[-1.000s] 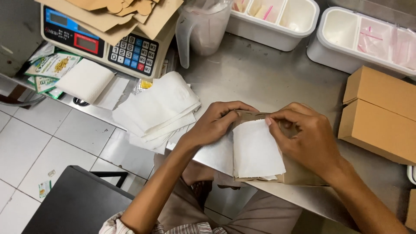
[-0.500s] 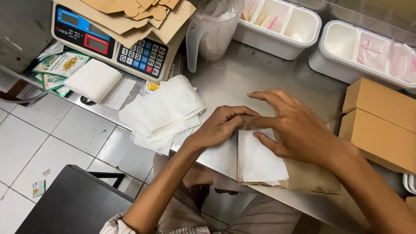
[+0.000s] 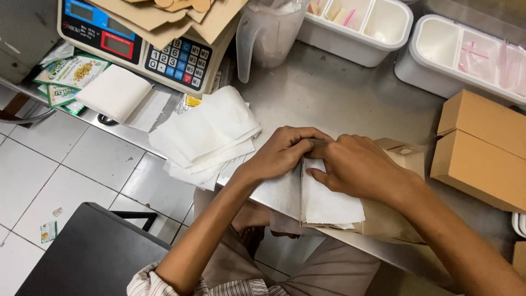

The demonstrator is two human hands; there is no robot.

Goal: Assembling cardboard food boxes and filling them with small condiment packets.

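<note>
From the head camera, looking down: my left hand [image 3: 285,151] and right hand [image 3: 356,170] meet at the near edge of the steel tabletop [image 3: 339,104], both pressing on a white napkin [image 3: 329,200] that lies over a brown paper bag [image 3: 394,219]. My left grip is narrow, fingertips pinched on the top edge of the napkin where it meets the bag; my right grip lies flat, palm down, fingers spread on the napkin's upper part (the rest of the sheet hangs out below my hands, toward me). Just left of my left hand sits a loose stack of napkins [image 3: 211,134]. Beyond it stands a scale [image 3: 142,44] with cardboard pieces on top, beside a plastic jug [image 3: 268,35]. Two brown boxes [image 3: 482,148] lie to my right.
</note>
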